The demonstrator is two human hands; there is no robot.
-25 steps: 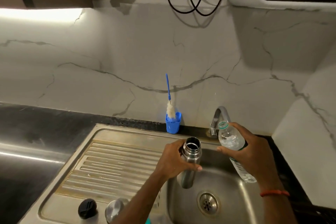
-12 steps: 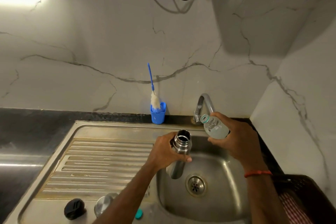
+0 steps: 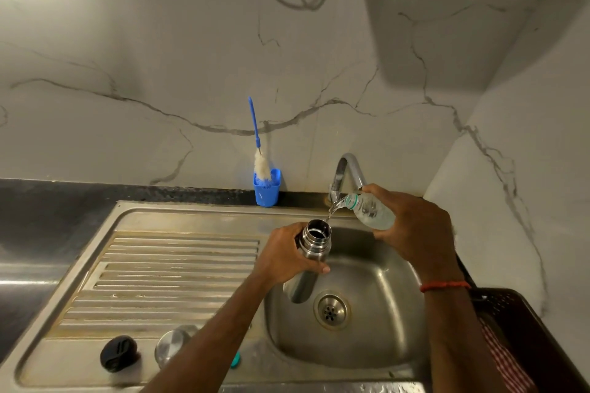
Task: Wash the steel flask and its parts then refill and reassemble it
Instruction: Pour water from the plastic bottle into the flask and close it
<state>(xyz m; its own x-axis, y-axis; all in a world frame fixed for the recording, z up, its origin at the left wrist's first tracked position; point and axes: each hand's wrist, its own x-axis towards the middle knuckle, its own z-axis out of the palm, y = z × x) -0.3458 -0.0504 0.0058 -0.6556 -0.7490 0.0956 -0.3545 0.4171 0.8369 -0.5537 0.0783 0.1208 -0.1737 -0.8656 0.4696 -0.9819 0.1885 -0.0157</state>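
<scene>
Both hands are held over the basin of the sink (image 3: 191,217), in the lower right of the frame. The left hand (image 3: 287,257) is wrapped around the upper body of the steel flask (image 3: 311,252), which is kept open-mouthed and slightly tilted above the drain (image 3: 331,311). The right hand (image 3: 415,226) is curled around a clear plastic bottle (image 3: 370,210), tipped with its neck pointing left and down just in front of the tap (image 3: 349,166). A thin stream of water (image 3: 332,210) is seen running from its mouth towards the flask's open neck. A red thread (image 3: 445,285) is worn at the right wrist. On the sink's flat lip at the lower left, a black stopper (image 3: 118,352) and a steel cap (image 3: 172,344) are laid near each other, and a small teal cap (image 3: 235,359) is partly hidden by the left forearm. Against the marble wall at mid-frame, a blue holder (image 3: 267,188) is stood with a brush (image 3: 255,128) in it. Dark worktop (image 3: 38,233) is seen at the left edge.
</scene>
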